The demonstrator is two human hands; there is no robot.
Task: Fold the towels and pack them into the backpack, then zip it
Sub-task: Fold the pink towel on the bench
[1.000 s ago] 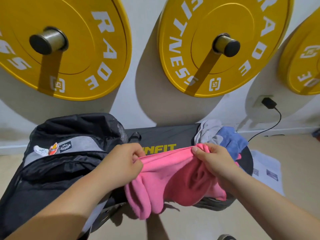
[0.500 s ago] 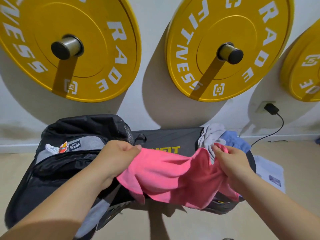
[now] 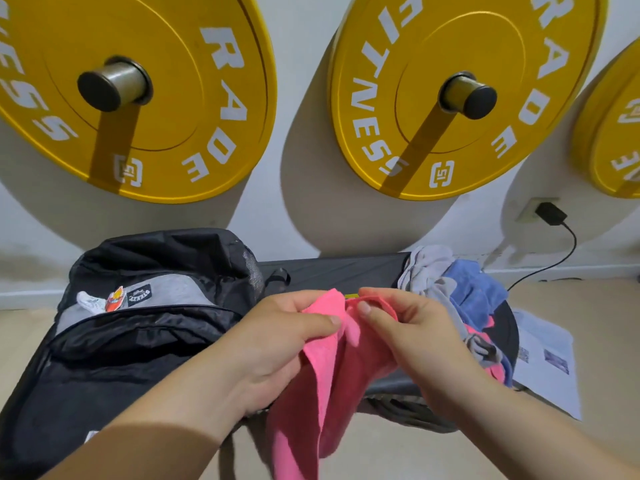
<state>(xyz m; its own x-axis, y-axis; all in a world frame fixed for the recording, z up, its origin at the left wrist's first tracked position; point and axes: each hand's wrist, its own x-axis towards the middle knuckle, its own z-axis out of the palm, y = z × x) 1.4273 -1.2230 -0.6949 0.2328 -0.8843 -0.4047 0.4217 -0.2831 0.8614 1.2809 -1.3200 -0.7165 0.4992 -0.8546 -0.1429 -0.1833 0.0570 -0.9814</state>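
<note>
A pink towel (image 3: 311,403) hangs doubled in front of me, its top corners brought together. My left hand (image 3: 277,344) pinches one corner between thumb and fingers, and my right hand (image 3: 412,337) pinches the other right beside it. The black backpack (image 3: 114,344) with a grey panel and patches lies on the left, its main compartment unzipped. A heap of grey, blue and pink towels (image 3: 464,292) lies behind my right hand on the black bench (image 3: 339,271).
Three yellow weight plates (image 3: 460,91) hang on pegs on the white wall behind the bench. A black charger (image 3: 550,213) is plugged in at the right, its cable running down to the floor. Printed paper sheets (image 3: 547,362) lie on the floor at right.
My hands have come together from about a towel's width apart, bringing the two top corners of the pink towel side by side, so it now hangs folded in half.
</note>
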